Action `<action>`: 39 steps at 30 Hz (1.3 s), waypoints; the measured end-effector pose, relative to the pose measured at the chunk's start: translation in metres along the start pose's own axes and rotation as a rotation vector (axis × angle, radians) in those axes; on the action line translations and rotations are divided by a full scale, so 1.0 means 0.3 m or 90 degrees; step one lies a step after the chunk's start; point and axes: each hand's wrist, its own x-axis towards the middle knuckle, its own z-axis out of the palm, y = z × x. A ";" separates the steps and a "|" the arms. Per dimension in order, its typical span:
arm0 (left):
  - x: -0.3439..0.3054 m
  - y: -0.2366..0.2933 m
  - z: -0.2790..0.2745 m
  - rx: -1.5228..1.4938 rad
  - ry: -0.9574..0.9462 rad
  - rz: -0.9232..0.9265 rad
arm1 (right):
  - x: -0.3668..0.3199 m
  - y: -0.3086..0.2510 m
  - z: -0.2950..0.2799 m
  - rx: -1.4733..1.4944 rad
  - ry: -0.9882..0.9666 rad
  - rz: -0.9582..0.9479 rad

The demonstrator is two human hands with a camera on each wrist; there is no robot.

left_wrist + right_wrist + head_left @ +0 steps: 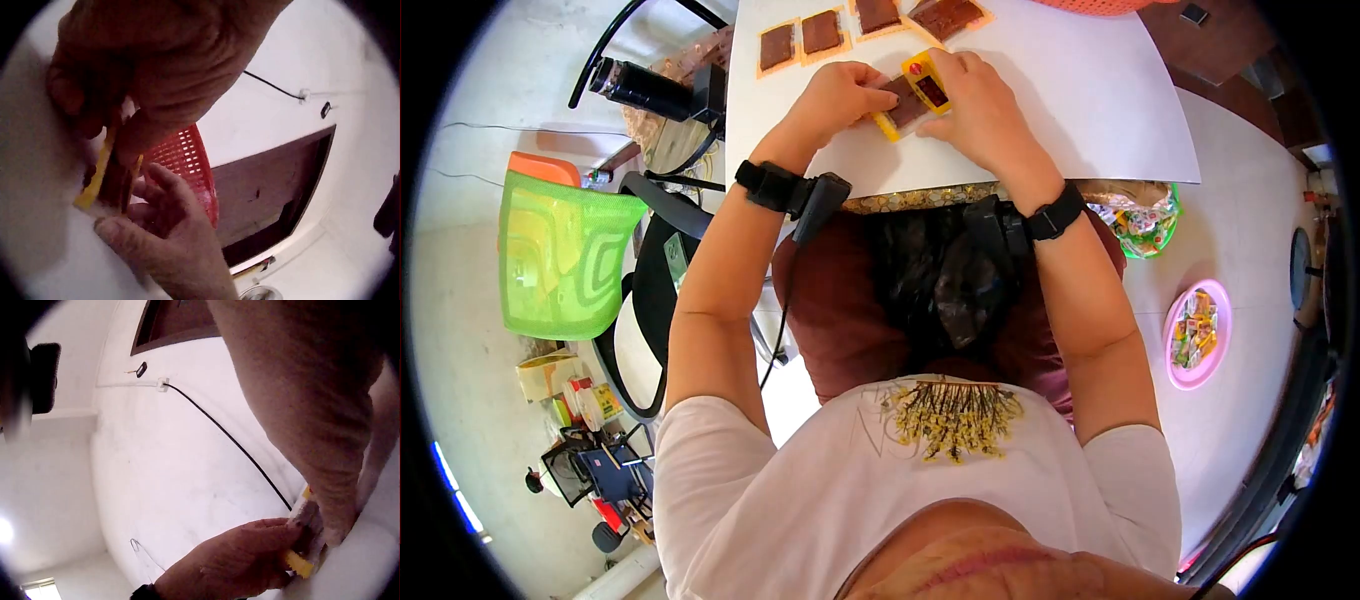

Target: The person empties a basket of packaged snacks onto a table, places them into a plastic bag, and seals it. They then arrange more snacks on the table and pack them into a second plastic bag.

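A flat, clear-wrapped packet [905, 101] with brown contents, yellow edges and a yellow label lies between both hands over the white table. My left hand [832, 98] pinches its left end, the thumb on the brown face. At the other end my right hand [982, 108] grips the packet near the label, thumb at the lower edge and fingers at the upper one. In the left wrist view the packet's yellow edge [97, 172] shows below the left hand [156, 62]. The right wrist view shows a yellow corner [300, 564] between the hands; fingers hide the rest.
Several similar brown packets [822, 34] lie in a row along the far side of the table [1090, 110]. A red basket [195, 164] stands beyond the hands. To the right, a pink basin [1222, 335] holds small colourful packets. A green-backed chair [570, 260] is at left.
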 end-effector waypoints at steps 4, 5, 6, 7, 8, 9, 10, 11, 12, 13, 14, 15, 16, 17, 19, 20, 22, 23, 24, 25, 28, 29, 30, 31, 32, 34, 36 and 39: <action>-0.029 0.012 0.010 -0.143 0.049 0.009 | 0.005 -0.018 -0.010 -0.004 -0.012 0.017; -0.026 0.013 -0.003 -0.143 0.099 0.040 | 0.005 -0.020 -0.016 0.002 -0.026 0.027; -0.017 0.010 -0.029 -0.143 0.148 0.070 | 0.005 -0.022 -0.023 0.008 -0.040 0.037; -0.002 0.000 -0.062 -0.142 0.197 0.100 | 0.004 -0.027 -0.034 0.005 -0.058 0.039; 0.045 -0.049 -0.116 -0.066 0.284 0.151 | 0.002 -0.032 -0.048 0.002 -0.077 0.042; 0.091 -0.092 -0.181 0.080 0.374 0.191 | -0.001 -0.034 -0.054 -0.002 -0.096 0.046; 0.088 -0.084 -0.227 0.232 0.458 0.260 | -0.006 -0.031 -0.052 -0.013 -0.074 0.027; 0.091 -0.091 -0.249 0.256 0.475 0.280 | -0.011 -0.027 -0.047 -0.025 -0.051 0.009; 0.096 -0.095 -0.269 0.281 0.492 0.299 | -0.013 -0.024 -0.044 -0.036 -0.028 -0.010; 0.109 -0.116 -0.292 0.382 0.483 0.262 | -0.013 -0.019 -0.043 -0.039 -0.029 -0.018; 0.123 -0.146 -0.307 0.483 0.472 0.222 | -0.012 -0.014 -0.042 -0.043 -0.030 -0.027; 0.135 -0.179 -0.314 0.583 0.458 0.181 | -0.012 -0.011 -0.040 -0.045 -0.031 -0.036; 0.121 -0.183 -0.281 0.610 0.355 0.096 | -0.013 -0.010 -0.038 -0.043 -0.027 -0.039; 0.161 -0.267 -0.276 0.606 0.391 0.234 | -0.014 -0.009 -0.037 -0.042 -0.023 -0.043; 0.196 -0.329 -0.280 0.566 0.396 0.349 | -0.014 -0.010 -0.041 -0.039 -0.050 -0.034; 0.181 -0.297 -0.284 0.534 0.367 0.325 | -0.012 -0.014 -0.050 -0.039 -0.081 -0.021; 0.156 -0.229 -0.274 0.518 0.350 0.323 | -0.015 -0.010 -0.050 -0.042 -0.080 -0.030; 0.148 -0.188 -0.254 0.534 0.361 0.346 | -0.018 -0.002 -0.034 -0.044 -0.047 -0.052; 0.149 -0.144 -0.234 0.550 0.372 0.368 | -0.021 0.003 -0.023 -0.046 -0.015 -0.073; 0.164 -0.095 -0.213 0.548 0.376 0.424 | -0.022 0.005 -0.019 -0.049 -0.015 -0.073; 0.256 -0.012 -0.112 0.461 0.273 0.387 | -0.022 0.006 -0.012 -0.047 -0.010 -0.081; 0.277 0.028 -0.083 0.433 0.214 0.342 | -0.023 0.009 -0.011 -0.042 -0.005 -0.085; 0.287 0.120 -0.074 0.401 0.111 0.255 | -0.024 0.014 -0.012 -0.039 -0.001 -0.089; 0.299 0.145 -0.043 0.413 0.096 0.241 | -0.025 0.018 -0.014 -0.038 0.002 -0.093; 0.314 0.168 -0.012 0.426 0.080 0.227 | -0.025 0.022 -0.015 -0.037 0.004 -0.097; 0.324 0.140 0.061 0.544 0.228 0.341 | -0.024 0.022 -0.019 -0.039 -0.025 -0.082; 0.338 0.152 0.072 0.537 0.229 0.291 | -0.020 0.013 -0.033 -0.047 -0.087 -0.046; 0.345 0.151 0.083 0.477 0.247 0.264 | -0.018 0.011 -0.038 -0.048 -0.102 -0.052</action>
